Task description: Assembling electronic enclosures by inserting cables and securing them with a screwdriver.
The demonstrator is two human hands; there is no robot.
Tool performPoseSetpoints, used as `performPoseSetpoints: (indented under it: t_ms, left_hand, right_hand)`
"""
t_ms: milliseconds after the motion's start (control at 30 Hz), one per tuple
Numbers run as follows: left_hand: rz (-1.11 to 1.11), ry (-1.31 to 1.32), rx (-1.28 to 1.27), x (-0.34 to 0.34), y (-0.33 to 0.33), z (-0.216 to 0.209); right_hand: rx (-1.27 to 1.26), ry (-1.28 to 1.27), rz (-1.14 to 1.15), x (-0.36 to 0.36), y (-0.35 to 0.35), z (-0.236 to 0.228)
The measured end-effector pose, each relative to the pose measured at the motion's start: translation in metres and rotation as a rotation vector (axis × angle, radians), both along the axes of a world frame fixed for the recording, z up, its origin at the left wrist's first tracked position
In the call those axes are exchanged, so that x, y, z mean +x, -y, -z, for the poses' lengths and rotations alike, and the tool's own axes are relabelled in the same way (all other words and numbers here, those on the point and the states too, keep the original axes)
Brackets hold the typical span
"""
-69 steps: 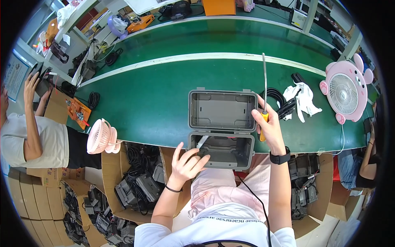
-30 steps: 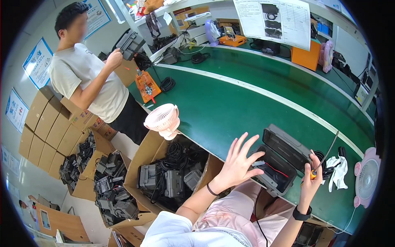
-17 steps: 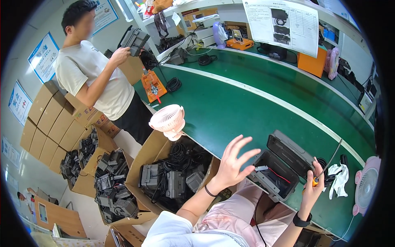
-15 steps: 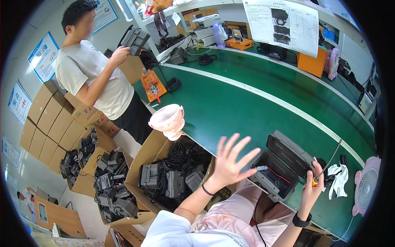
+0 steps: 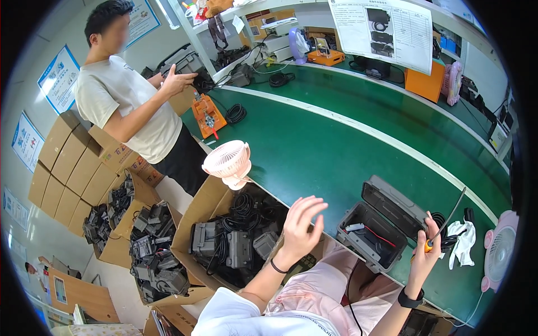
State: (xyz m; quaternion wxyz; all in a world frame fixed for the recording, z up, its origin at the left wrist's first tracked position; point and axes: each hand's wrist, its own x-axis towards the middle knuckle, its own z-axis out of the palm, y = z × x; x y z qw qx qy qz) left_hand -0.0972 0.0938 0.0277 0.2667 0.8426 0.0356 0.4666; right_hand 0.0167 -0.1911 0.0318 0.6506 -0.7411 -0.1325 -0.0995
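Note:
My left hand point(image 5: 300, 227) is raised above the table's near edge with fingers spread and nothing in it, just over the cardboard box of dark parts and cables point(image 5: 232, 241). My right hand point(image 5: 425, 252) grips a thin tool with an orange handle point(image 5: 429, 244) whose long shaft points up and right. Between the hands an open grey plastic case point(image 5: 381, 227) lies on the green table point(image 5: 314, 145), with a red wire and small parts inside.
A small pink fan point(image 5: 228, 162) stands at the table's edge. A person in a beige shirt point(image 5: 126, 106) stands at left by stacked cardboard boxes point(image 5: 67, 162). Black cables and a white cloth point(image 5: 462, 243) lie right of the case; a pink fan point(image 5: 500, 257) sits far right.
My head has turned left, from the case seen straight on to the boxes and standing person. My left hand lifted off the case and is spread in the air; my right hand kept the tool.

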Motion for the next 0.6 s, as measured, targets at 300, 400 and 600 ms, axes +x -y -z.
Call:
performPoseSetpoints:
  t_ms: [300, 400, 600]
  left_hand:
    - [-0.013, 0.066, 0.15, 0.004, -0.004, -0.004]
    - [-0.203, 0.182, 0.174, -0.004, -0.046, -0.016]
    - [-0.123, 0.772, -0.734, -0.021, -0.1, -0.049]
  right_hand:
    - [-0.001, 0.102, 0.038, 0.002, 0.002, 0.008]
    - [-0.004, 0.098, 0.048, 0.005, 0.002, 0.013]
    - [0.018, 0.031, 0.042, -0.001, 0.001, 0.004]
